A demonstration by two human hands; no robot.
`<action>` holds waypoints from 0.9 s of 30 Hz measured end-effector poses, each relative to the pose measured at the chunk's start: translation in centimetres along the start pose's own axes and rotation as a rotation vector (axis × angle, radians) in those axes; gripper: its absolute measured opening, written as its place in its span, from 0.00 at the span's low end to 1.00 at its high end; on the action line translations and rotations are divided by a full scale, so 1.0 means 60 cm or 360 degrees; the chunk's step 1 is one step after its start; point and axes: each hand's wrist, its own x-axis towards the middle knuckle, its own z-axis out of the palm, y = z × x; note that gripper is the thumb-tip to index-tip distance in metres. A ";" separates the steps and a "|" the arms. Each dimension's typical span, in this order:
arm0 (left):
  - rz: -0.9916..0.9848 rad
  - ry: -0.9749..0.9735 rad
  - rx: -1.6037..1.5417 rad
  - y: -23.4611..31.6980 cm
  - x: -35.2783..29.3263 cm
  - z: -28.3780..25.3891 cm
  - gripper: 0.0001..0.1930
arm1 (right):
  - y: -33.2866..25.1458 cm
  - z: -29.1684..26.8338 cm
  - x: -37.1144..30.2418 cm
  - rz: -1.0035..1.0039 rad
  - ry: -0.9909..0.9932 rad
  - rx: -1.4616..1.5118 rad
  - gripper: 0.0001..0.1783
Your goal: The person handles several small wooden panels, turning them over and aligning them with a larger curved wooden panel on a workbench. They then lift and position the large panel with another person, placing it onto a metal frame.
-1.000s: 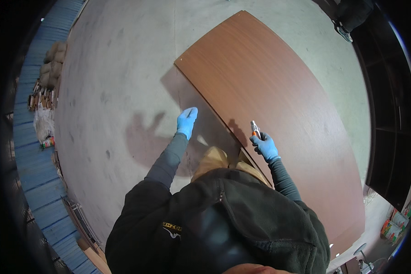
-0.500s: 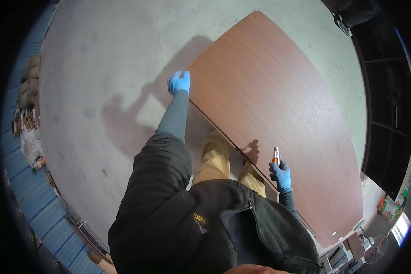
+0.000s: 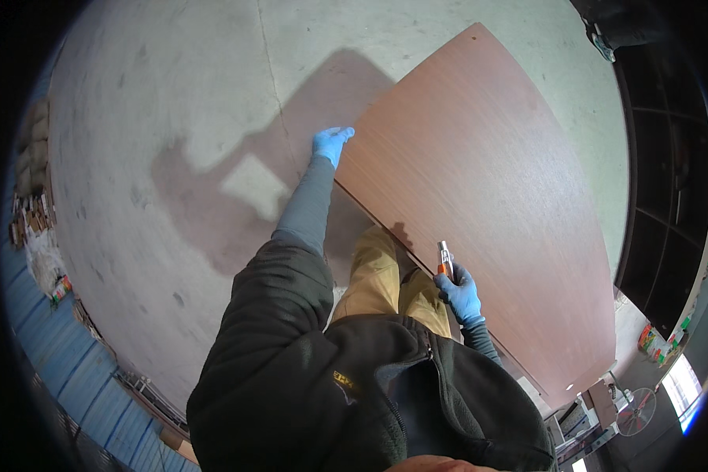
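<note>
1. Panel of reddish-brown wood-grain board (image 3: 488,197), broad and flat, slants across the right half of my view from upper middle to lower right. Its near edge runs beside my legs in tan trousers (image 3: 370,275).
2. My left hand (image 3: 333,147), in a light blue glove, is at the panel's left edge, close to a corner. I cannot tell whether its fingers close around the edge or only touch it.
3. My right hand (image 3: 462,297), in a blue and dark grey glove, is wrapped around a slim silver-and-orange handheld tool (image 3: 445,259). The tool points away from me, above the panel. Its shadow falls on the board apart from it, so I judge that the tip is clear of the surface.
4. Done, as far as shows: the panel seems raised off the grey concrete floor (image 3: 157,94), judging by the large shadow, and the tool is in my grip. One small dark hole (image 3: 474,37) sits near the far corner.
5. Left: the tool appears not to be working on the board, and how much remains I cannot tell.
6. Beyond, at right, stands a black open shelving unit (image 3: 661,165).
</note>
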 end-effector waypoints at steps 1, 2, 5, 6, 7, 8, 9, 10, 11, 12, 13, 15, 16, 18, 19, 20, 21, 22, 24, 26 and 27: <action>-0.0010 -0.0007 0.0025 0.002 -0.003 0.001 0.18 | -0.001 0.000 0.003 0.0037 0.0025 -0.0055 0.27; 0.0012 0.0006 0.0021 0.000 -0.005 0.002 0.18 | -0.001 0.000 0.005 0.0039 0.0021 -0.0082 0.27; 0.0051 0.0022 0.0058 -0.010 -0.015 0.008 0.18 | -0.001 -0.006 0.004 0.0010 0.0033 -0.0142 0.27; 0.0082 0.0045 0.0072 -0.013 -0.014 0.009 0.19 | -0.004 -0.007 0.004 -0.0008 0.0041 -0.0159 0.28; 0.0048 0.0025 0.0080 -0.017 -0.014 0.012 0.19 | -0.007 -0.009 0.002 -0.0009 0.0048 -0.0145 0.28; 0.0036 0.0027 0.0082 -0.021 -0.012 0.013 0.19 | -0.011 -0.009 0.001 -0.0012 0.0055 -0.0130 0.28; -0.0012 0.0024 0.0091 -0.025 -0.009 0.015 0.19 | -0.015 -0.009 -0.001 0.0025 0.0093 -0.0141 0.28; 0.0003 0.0096 0.0150 -0.029 -0.002 0.016 0.20 | -0.020 -0.009 -0.001 -0.0002 0.0067 -0.0132 0.28; -0.0017 0.0165 0.0216 -0.032 0.006 0.016 0.20 | -0.025 -0.007 -0.002 0.0010 0.0071 -0.0148 0.28; -0.0063 0.0210 0.0287 -0.035 0.015 0.016 0.21 | -0.029 -0.008 -0.003 0.0033 0.0086 -0.0178 0.28; -0.0057 0.0196 0.0331 -0.038 0.025 0.014 0.23 | -0.033 -0.007 -0.003 0.0024 0.0083 -0.0159 0.28; -0.0078 0.0170 0.0402 -0.049 0.034 0.015 0.28 | -0.033 -0.015 -0.008 -0.0019 0.0069 -0.0135 0.28; -0.0048 0.0192 0.0590 -0.052 0.037 0.022 0.34 | -0.033 -0.020 -0.012 0.0022 0.0106 -0.0126 0.29; 0.0032 0.0099 0.0740 -0.054 0.033 0.038 0.37 | -0.024 -0.038 -0.020 0.0084 0.0200 -0.0116 0.29; 0.0008 0.0020 0.0826 -0.052 0.027 0.051 0.38 | -0.017 -0.046 -0.022 0.0010 0.0152 -0.0067 0.30; 0.0021 0.0173 0.0999 -0.042 0.024 0.053 0.35 | -0.009 -0.045 -0.027 -0.0001 0.0178 -0.0065 0.30; 0.0108 0.0238 0.1105 -0.030 0.020 0.063 0.34 | -0.001 -0.047 -0.030 -0.0021 0.0182 -0.0062 0.31; 0.0089 0.0263 0.1224 -0.019 0.009 0.068 0.33 | 0.007 -0.053 -0.034 -0.0012 0.0211 -0.0026 0.31; 0.0094 0.0327 0.1338 -0.003 -0.025 0.095 0.28 | 0.022 -0.070 -0.046 -0.0022 0.0256 0.0053 0.33; 0.0465 0.0578 0.1366 0.003 -0.069 0.119 0.28 | 0.035 -0.077 -0.061 -0.0101 0.0303 0.0087 0.34; 0.0589 0.0664 0.1376 0.002 -0.091 0.130 0.28 | 0.044 -0.079 -0.069 -0.0142 0.0347 0.0098 0.34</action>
